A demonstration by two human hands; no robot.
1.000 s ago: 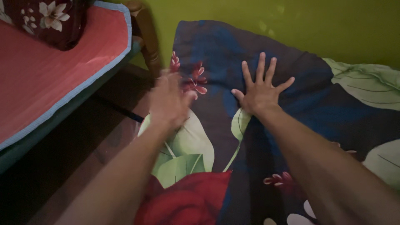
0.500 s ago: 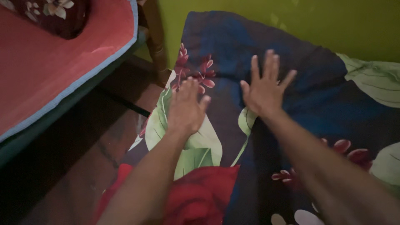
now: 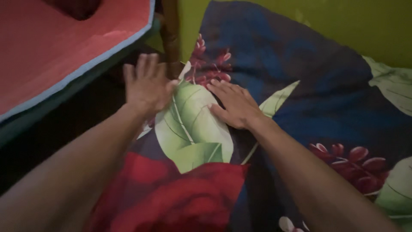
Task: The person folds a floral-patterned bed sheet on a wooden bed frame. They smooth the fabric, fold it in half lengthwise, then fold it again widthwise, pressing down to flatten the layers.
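Observation:
A dark blue bedsheet (image 3: 309, 94) printed with big green leaves, red roses and small pink flowers lies spread in front of me. My left hand (image 3: 146, 83) hovers flat with fingers apart at the sheet's left edge, over a green leaf print. My right hand (image 3: 234, 104) rests palm down on the sheet, fingers pointing left across the same leaf. Neither hand holds anything.
A bed with a red quilted cover edged in light blue (image 3: 64, 47) stands at the left. A brown wooden post (image 3: 171, 34) rises between it and the sheet. A yellow-green wall (image 3: 334, 21) runs behind. Dark floor (image 3: 47, 141) shows under the bed.
Both hands have slid leftward across the sheet. The right hand turned from pointing up to pointing left; the left hand reached the sheet's edge. The view has shifted closer.

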